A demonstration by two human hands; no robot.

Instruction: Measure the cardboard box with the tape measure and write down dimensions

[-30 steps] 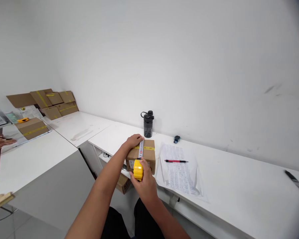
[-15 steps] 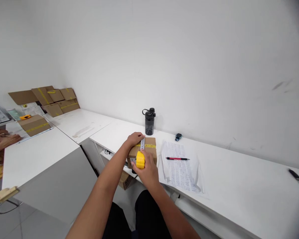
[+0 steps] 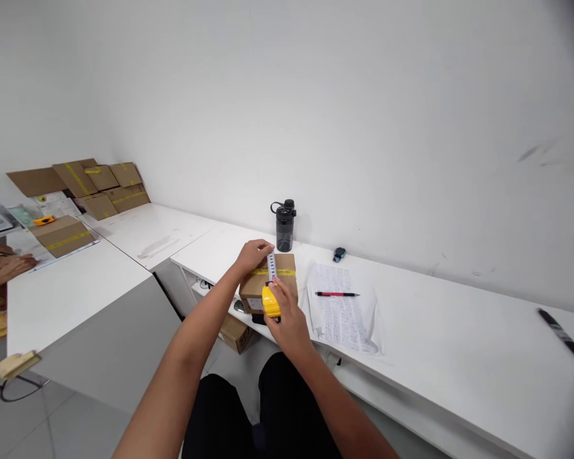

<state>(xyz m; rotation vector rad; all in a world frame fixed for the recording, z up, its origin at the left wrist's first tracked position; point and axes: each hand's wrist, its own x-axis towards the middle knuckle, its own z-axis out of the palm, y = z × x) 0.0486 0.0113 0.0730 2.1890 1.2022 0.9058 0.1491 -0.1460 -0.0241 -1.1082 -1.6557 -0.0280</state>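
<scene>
A small cardboard box (image 3: pixel 287 263) with yellow tape across its top sits at the front edge of the white desk. Over its top runs the blade of a yellow tape measure (image 3: pixel 271 301). My left hand (image 3: pixel 252 256) is closed at the far end of the blade, its fingertips pinching it near the box's back edge. My right hand (image 3: pixel 289 315) grips the yellow case at the box's near side, fingers wrapped round it. A white label shows on the box's front face, and the case covers part of that face.
A black bottle (image 3: pixel 285 228) stands behind the box. To the right lie written sheets (image 3: pixel 339 319) with a red-black pen (image 3: pixel 337 294), a small dark object (image 3: pixel 339 254) and a black strap-like item (image 3: pixel 564 336). At left, another person's hands (image 3: pixel 19 264) rest near cardboard boxes (image 3: pixel 129 197).
The view has shifted slightly, so the desk appears higher. My right hand has tilted the tape measure a little, and more blade and box front show. Both hands keep their hold.
</scene>
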